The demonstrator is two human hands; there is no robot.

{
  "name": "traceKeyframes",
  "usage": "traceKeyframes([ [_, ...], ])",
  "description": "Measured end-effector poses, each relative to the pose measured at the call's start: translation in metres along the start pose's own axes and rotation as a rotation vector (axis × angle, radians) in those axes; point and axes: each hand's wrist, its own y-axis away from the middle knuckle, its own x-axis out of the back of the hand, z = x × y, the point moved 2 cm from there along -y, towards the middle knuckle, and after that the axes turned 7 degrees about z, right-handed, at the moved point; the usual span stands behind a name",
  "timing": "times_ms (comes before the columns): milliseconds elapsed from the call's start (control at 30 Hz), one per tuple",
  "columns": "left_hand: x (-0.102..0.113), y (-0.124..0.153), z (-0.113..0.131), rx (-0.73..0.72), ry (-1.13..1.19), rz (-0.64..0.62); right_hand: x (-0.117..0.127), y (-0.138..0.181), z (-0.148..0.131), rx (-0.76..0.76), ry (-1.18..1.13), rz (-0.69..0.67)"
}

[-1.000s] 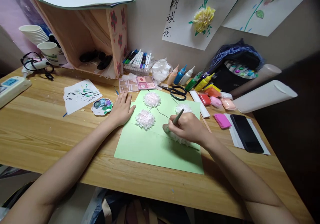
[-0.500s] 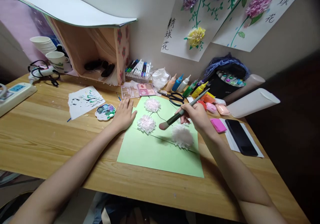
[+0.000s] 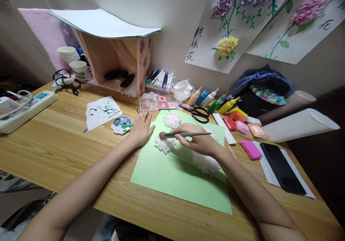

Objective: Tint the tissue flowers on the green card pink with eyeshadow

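My right hand (image 3: pixel 196 139) grips a makeup brush (image 3: pixel 185 134) by its dark green handle. The brush's pinkish bristles are at the top of a pale pink paper flower (image 3: pixel 165 144); whether they touch it I cannot tell. My left hand (image 3: pixel 140 129) lies flat with its fingers stretched, at the upper left edge of the green paper (image 3: pixel 172 181). On that sheet a second flower (image 3: pixel 172 120) sits farther back. A larger white flower (image 3: pixel 206 163) lies under my right wrist, and another (image 3: pixel 212 134) is partly hidden behind the hand.
Behind the sheet lie a powder palette (image 3: pixel 166 102), black scissors (image 3: pixel 198 113) and several paint bottles (image 3: pixel 203 96). A paint-smeared palette (image 3: pixel 122 124) sits left of my left hand. Clay packets (image 3: pixel 242 127) and a black phone (image 3: pixel 283 168) are to the right. A power strip (image 3: pixel 32 108) stands far left.
My right hand has brought the brush left, from over the middle of the green paper to the nearer small flower. My left hand stays flat in place. The camera view has shifted.
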Motion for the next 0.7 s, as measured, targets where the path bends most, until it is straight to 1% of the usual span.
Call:
traceKeyframes([
  [67, 0.0, 0.0, 0.0, -0.005, -0.01, -0.012, 0.005, 0.0, 0.005, -0.018, 0.039, 0.001],
  [167, 0.002, 0.0, 0.001, -0.01, -0.022, -0.027, 0.015, 0.001, 0.009, -0.05, 0.049, 0.067],
  [233, 0.002, 0.0, 0.001, -0.007, -0.021, -0.032, 0.017, 0.0, 0.006, -0.038, 0.022, 0.109],
  [267, 0.002, 0.0, 0.001, -0.006, -0.02, -0.033, 0.016, 0.0, 0.003, -0.021, 0.005, 0.108],
  [367, 0.001, 0.0, 0.001, -0.01, -0.024, -0.025, 0.007, -0.001, -0.006, 0.051, -0.023, 0.013],
  [433, 0.001, 0.0, 0.001, -0.011, -0.026, -0.017, 0.003, 0.0, -0.008, 0.069, -0.003, -0.048],
  [467, 0.0, 0.001, 0.0, -0.009, -0.025, -0.015, 0.003, 0.0, -0.008, 0.062, 0.011, -0.056],
  [533, 0.0, 0.001, 0.0, -0.004, -0.021, -0.015, 0.009, 0.001, -0.005, 0.04, 0.027, -0.015],
  [633, 0.003, 0.003, 0.001, 0.008, 0.008, -0.002, 0.026, -0.003, 0.001, 0.031, 0.045, 0.134],
  [700, 0.008, 0.003, 0.003, 0.03, 0.049, 0.021, 0.039, -0.007, 0.005, 0.032, 0.108, 0.208],
])
